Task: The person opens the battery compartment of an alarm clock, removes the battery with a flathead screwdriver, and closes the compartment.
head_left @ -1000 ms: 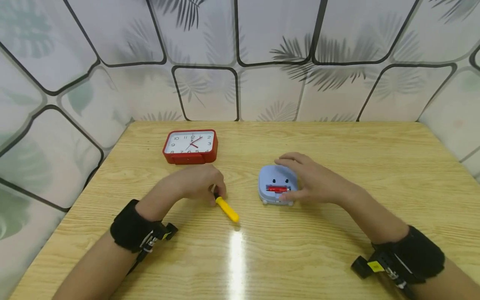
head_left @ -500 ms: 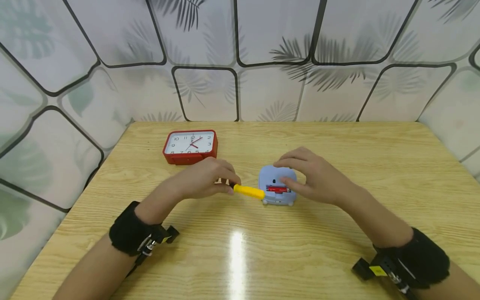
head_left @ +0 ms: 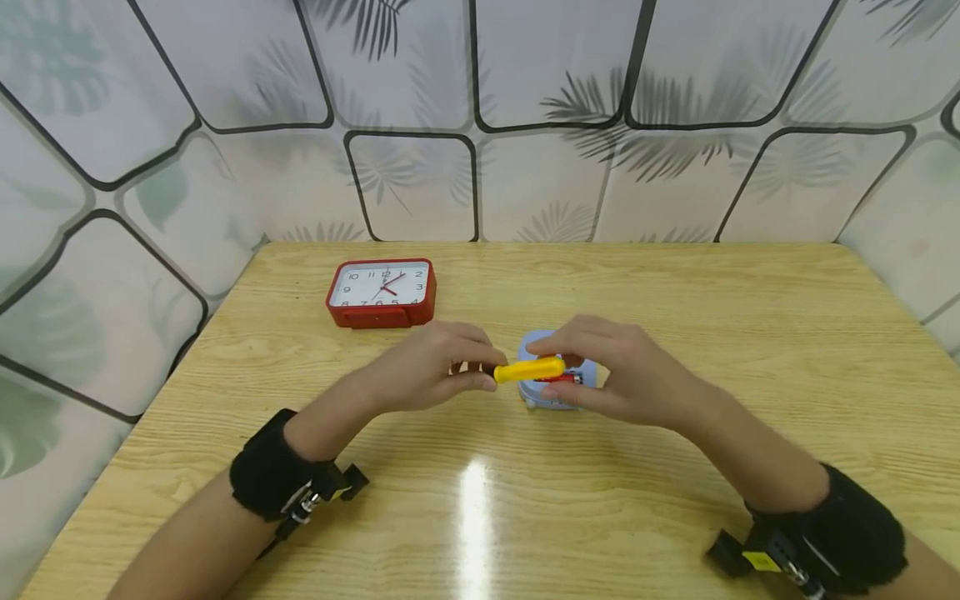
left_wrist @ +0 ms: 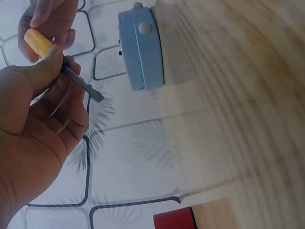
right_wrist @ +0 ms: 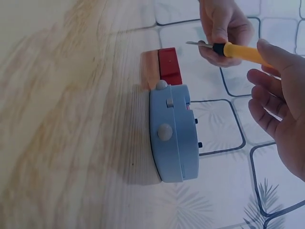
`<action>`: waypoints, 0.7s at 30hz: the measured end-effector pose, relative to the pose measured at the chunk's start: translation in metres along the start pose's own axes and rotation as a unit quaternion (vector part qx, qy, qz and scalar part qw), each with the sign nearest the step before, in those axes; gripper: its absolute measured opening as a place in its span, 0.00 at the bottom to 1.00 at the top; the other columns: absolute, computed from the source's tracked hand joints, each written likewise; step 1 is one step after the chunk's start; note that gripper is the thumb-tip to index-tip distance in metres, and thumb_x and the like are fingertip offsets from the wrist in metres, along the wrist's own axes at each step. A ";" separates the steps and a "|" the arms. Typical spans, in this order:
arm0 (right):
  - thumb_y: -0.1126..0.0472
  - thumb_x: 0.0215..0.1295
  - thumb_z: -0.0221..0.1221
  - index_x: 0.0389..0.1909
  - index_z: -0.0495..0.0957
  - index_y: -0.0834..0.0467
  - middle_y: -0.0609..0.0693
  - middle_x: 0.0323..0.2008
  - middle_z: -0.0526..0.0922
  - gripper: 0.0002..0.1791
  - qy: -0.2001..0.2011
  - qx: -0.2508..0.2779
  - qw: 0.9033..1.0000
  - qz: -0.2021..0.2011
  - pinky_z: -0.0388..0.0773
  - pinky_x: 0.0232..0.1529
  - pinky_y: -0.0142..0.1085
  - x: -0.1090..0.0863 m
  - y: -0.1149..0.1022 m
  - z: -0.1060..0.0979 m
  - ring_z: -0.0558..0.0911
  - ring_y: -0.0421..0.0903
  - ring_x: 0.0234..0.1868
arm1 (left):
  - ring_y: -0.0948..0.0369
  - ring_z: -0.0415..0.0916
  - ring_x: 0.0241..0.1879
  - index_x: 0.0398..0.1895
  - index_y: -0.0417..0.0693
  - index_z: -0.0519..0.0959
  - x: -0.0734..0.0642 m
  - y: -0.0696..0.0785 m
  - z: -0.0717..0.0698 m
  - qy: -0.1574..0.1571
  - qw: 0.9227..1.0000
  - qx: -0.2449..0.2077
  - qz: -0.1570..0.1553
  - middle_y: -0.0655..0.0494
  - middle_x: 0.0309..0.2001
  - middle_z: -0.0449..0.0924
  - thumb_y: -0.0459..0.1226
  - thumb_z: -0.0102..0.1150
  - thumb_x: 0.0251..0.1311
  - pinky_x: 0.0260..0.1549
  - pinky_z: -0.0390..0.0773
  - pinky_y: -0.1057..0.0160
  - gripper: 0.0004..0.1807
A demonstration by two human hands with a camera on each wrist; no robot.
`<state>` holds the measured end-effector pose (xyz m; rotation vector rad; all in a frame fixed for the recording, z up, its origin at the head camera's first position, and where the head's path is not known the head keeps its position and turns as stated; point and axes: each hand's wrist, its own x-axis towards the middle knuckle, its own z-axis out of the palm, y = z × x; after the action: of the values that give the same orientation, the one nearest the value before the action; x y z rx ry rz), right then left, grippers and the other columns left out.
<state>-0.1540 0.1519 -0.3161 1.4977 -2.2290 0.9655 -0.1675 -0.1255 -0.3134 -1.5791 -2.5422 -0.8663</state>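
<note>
My left hand (head_left: 431, 367) pinches a flat-blade screwdriver (left_wrist: 43, 45) near its black collar, thumb against fingers. Its yellow handle points right, and the metal blade shows bare in the left wrist view. Around the handle's free end, my right hand (head_left: 633, 371) has its thumb and fingers spread apart; whether the thumb touches the handle is unclear. Below both hands a light-blue alarm clock (right_wrist: 174, 138) lies on its face, its back upward. A red battery (head_left: 567, 377) sits in its back compartment, partly hidden by the handle and right hand.
On the wooden table (head_left: 675, 517), a red alarm clock (head_left: 381, 292) lies face up at the back left. A patterned wall covering (head_left: 540, 183) rises behind the table's back edge. Both wrists wear black straps with small cameras.
My left hand has lifted the screwdriver off the table and carried it right, its handle swinging above the blue clock. The right hand has left the clock and moved to the handle's end.
</note>
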 end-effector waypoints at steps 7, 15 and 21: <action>0.45 0.70 0.57 0.45 0.84 0.59 0.46 0.39 0.85 0.21 0.029 0.001 0.999 -0.021 0.75 0.32 0.21 0.003 -0.005 0.000 0.76 0.37 0.32 | 0.68 0.72 0.31 0.44 0.46 0.85 0.002 0.009 0.003 0.014 1.000 -0.006 0.010 0.59 0.37 0.83 0.36 0.67 0.62 0.29 0.78 0.71 0.09; 0.45 0.71 0.57 0.42 0.82 0.60 0.46 0.34 0.84 0.21 0.063 -0.002 0.998 -0.021 0.77 0.36 0.23 0.005 -0.007 -0.006 0.78 0.37 0.33 | 0.69 0.72 0.31 0.41 0.47 0.86 0.003 0.012 0.002 -0.002 1.000 -0.018 -0.023 0.60 0.37 0.85 0.36 0.67 0.62 0.27 0.78 0.68 0.07; 0.43 0.71 0.56 0.41 0.82 0.62 0.49 0.33 0.85 0.24 0.106 -0.016 0.994 0.006 0.72 0.33 0.22 0.005 -0.006 -0.012 0.77 0.37 0.32 | 0.68 0.73 0.31 0.39 0.47 0.86 0.003 0.011 0.002 -0.005 0.999 0.000 -0.032 0.60 0.37 0.86 0.36 0.67 0.63 0.29 0.77 0.69 0.05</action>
<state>-0.1524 0.1556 -0.3024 1.3036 -2.0948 1.0364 -0.1590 -0.1187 -0.3089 -1.5125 -2.6135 -0.8668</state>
